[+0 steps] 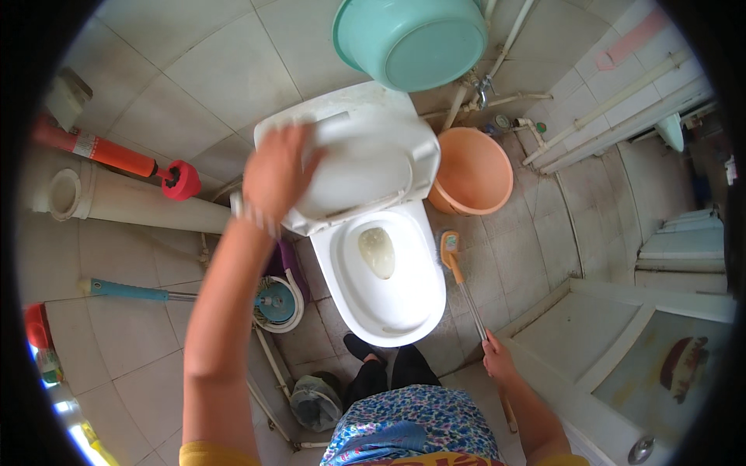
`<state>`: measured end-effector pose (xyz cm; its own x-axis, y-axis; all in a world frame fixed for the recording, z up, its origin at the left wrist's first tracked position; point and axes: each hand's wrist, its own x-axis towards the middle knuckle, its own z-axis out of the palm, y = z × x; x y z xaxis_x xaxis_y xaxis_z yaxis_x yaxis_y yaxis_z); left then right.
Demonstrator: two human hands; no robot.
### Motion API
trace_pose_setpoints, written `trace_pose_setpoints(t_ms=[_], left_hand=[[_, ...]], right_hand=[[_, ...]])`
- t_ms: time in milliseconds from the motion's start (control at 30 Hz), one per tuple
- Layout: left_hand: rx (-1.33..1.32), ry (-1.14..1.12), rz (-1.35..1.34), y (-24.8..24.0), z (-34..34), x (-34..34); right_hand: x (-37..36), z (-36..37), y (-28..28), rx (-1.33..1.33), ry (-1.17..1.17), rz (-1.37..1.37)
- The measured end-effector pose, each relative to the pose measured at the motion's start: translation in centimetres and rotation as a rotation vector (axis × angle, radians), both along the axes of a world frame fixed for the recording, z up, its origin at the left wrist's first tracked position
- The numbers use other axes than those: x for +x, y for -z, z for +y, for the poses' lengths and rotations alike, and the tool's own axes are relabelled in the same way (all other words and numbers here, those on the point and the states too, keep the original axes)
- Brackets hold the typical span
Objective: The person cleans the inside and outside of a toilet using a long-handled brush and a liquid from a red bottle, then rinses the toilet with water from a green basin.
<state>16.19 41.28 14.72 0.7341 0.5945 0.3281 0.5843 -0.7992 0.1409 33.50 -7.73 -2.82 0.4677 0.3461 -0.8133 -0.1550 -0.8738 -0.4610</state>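
Note:
A white toilet (423,299) stands in the middle with its bowl uncovered and some yellowish water inside. Its lid and seat (373,182) are tilted up towards the tank (373,101). My left hand (280,167), blurred by motion, is at the left side of the raised lid, just in front of the tank; whether its fingers grip the lid edge I cannot make out. Low on the right, my right hand (498,359) is closed round the handle of a long cleaning brush (465,287). The orange brush head points away from me, close beside the bowl's right side.
An orange bucket (474,171) stands right of the toilet, under a green basin (420,46). At left are a red-orange plunger (116,151), a white pipe (140,198) and a blue-handled tool (132,290). A lined bin (316,400) sits near my feet; a door (606,334) is at right.

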Motion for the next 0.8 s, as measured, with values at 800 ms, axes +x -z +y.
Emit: trace_pose_setpoints(t_ms=[800], left_hand=[[-0.571,0.337,0.379,23.6,-33.5,-10.4]], right_hand=[[16.6,30.6,-8.5,0.110,-1.489,-0.881]])
